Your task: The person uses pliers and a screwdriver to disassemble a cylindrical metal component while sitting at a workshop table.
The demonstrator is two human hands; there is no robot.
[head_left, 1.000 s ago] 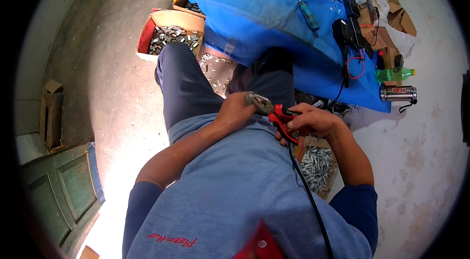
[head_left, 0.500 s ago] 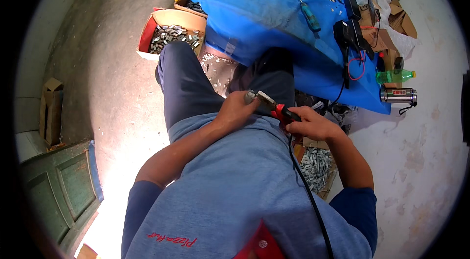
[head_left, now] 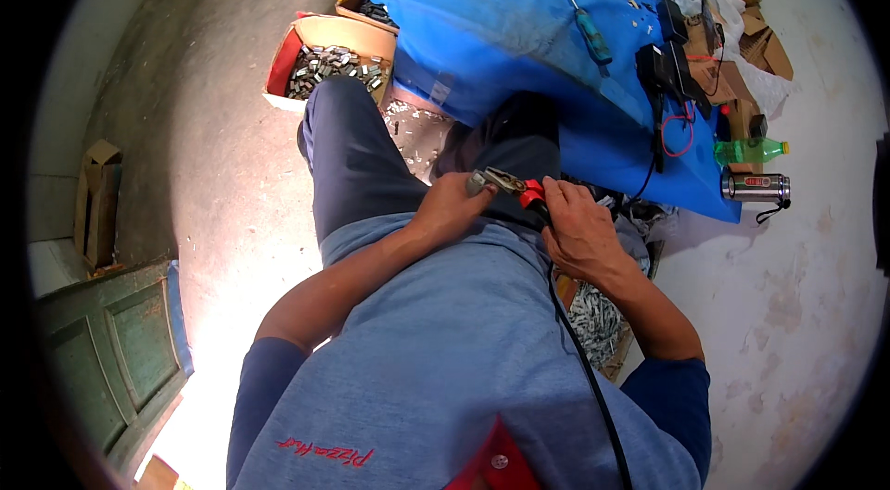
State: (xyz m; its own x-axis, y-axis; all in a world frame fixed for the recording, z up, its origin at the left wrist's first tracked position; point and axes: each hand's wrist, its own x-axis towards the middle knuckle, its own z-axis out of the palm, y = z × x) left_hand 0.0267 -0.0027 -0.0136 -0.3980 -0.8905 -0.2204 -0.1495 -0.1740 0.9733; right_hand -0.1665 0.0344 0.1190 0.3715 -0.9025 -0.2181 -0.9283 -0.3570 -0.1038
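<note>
Over my lap, my left hand [head_left: 451,209] is closed around a small silvery metal piece [head_left: 476,182], its end showing past the thumb and fingers. My right hand [head_left: 584,226] grips a pair of pliers [head_left: 533,194] with red and black handles. The metal jaws of the pliers meet the piece at my left fingertips; I cannot tell whether they bite on it. A black cord [head_left: 589,356] runs from near my right hand down over my grey-blue shirt.
A cardboard box [head_left: 348,31] of small metal pieces stands beyond my left knee. The blue-covered table [head_left: 501,36] ahead bears a green-handled screwdriver [head_left: 593,36], scraps and black adapters [head_left: 663,68]. To the right are a green bottle [head_left: 749,151] and a steel flask [head_left: 756,186].
My right hand has rolled over, its back now facing up and its fingers lying along the handles. The pliers have turned with it. My left hand keeps its place.
</note>
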